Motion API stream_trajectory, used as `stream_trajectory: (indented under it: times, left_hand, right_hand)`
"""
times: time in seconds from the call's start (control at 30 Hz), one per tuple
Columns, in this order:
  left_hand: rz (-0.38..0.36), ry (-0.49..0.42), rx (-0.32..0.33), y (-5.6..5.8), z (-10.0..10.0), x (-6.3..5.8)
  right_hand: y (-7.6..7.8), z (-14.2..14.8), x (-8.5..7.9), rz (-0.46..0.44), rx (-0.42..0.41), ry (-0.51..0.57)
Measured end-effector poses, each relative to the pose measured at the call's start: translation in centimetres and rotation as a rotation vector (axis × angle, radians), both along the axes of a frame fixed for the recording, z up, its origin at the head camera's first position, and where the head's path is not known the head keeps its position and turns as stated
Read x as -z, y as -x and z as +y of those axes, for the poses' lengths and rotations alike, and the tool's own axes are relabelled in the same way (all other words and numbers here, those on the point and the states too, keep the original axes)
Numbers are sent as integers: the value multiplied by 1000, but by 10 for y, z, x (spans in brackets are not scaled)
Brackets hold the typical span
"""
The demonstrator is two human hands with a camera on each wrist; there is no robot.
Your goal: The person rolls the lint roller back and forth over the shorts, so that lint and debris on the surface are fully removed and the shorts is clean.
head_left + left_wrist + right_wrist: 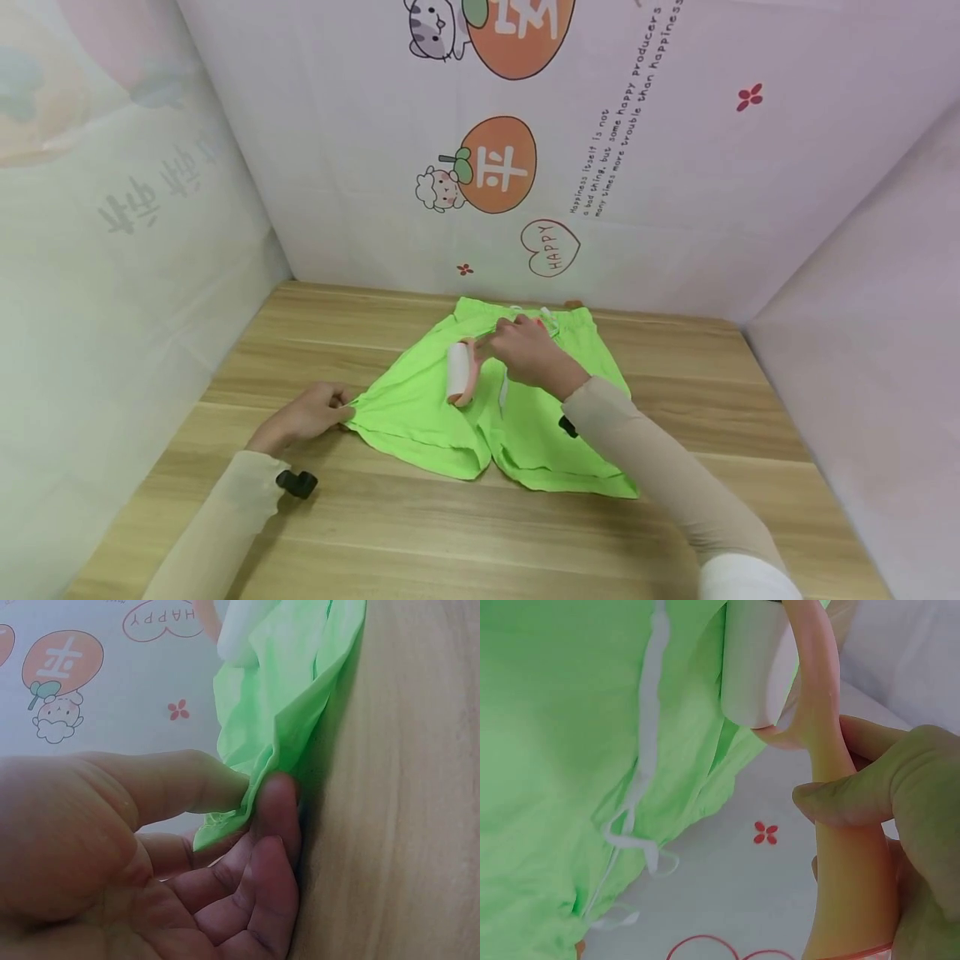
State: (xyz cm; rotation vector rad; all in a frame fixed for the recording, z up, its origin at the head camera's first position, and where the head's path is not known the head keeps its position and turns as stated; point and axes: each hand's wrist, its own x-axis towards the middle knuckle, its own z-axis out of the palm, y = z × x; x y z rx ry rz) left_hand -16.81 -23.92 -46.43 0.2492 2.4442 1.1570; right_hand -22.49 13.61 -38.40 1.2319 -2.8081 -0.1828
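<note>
Bright green shorts lie spread on the wooden table, waistband toward the back wall. My left hand pinches the left leg's hem corner between thumb and fingers; the left wrist view shows the folded green cloth in that pinch. In my right hand is the pink handle of a lint roller, gripped with the thumb along it. The roller's white cylinder rests on the left half of the shorts. A white drawstring shows in the right wrist view.
The wooden table meets a white printed back wall, with further white walls at left and right. Small black devices sit on both wrists. A small brown thing shows behind the waistband.
</note>
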Motion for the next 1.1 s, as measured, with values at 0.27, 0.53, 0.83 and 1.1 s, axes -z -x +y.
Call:
stream_trajectory:
  times: [0.27,0.53,0.83,1.1]
  left_hand:
    - [-6,-11,0,1,0,2]
    - [-8,-7,2,2,0,3]
    - [-5,-19,9,3,1,1]
    - [-1,-40,22,1,0,0]
  right_hand:
    - [-2,-32,4,-8,-38,4]
    - [-13,-64,7,-7,-84,2]
    - [-22,-94,16,-16,-109,-25]
    - [-42,-103,24,-66,-40,80]
